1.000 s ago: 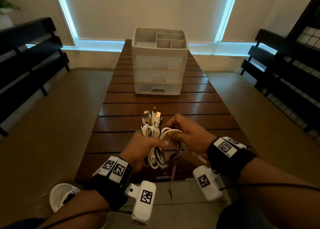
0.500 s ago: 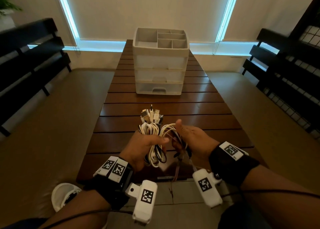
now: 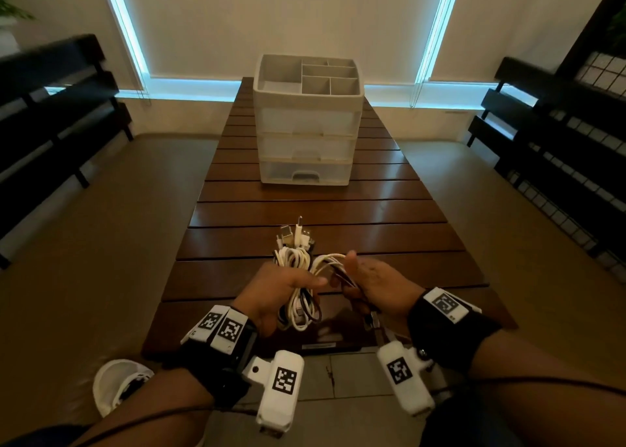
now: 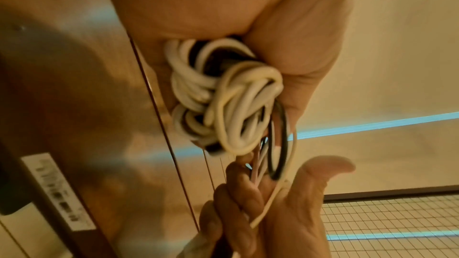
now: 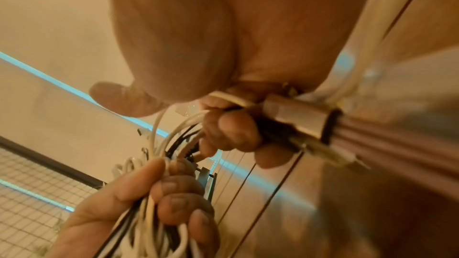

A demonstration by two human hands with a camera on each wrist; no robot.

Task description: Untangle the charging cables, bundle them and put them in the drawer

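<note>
The charging cables (image 3: 298,277) are gathered in a mostly white bundle above the near end of the slatted wooden table (image 3: 338,209), their plugs (image 3: 294,235) sticking up toward the drawer unit (image 3: 306,125), which stands farther along the table with all its drawers closed. In the head view the left hand (image 3: 274,294) is wrapped around the middle of the bundle, while the right hand (image 3: 376,284) holds a few strands looping off its right side, thumb raised. From the left wrist, the coiled white loops (image 4: 223,101) bulge out of the closed left palm, and white and black strands run down into the right hand's curled fingers (image 4: 231,199). From the right wrist, the right fingers (image 5: 231,130) are clenched on thin strands and a metal-shelled plug (image 5: 298,123), with the left hand (image 5: 139,203) gripping the bundle below.
</note>
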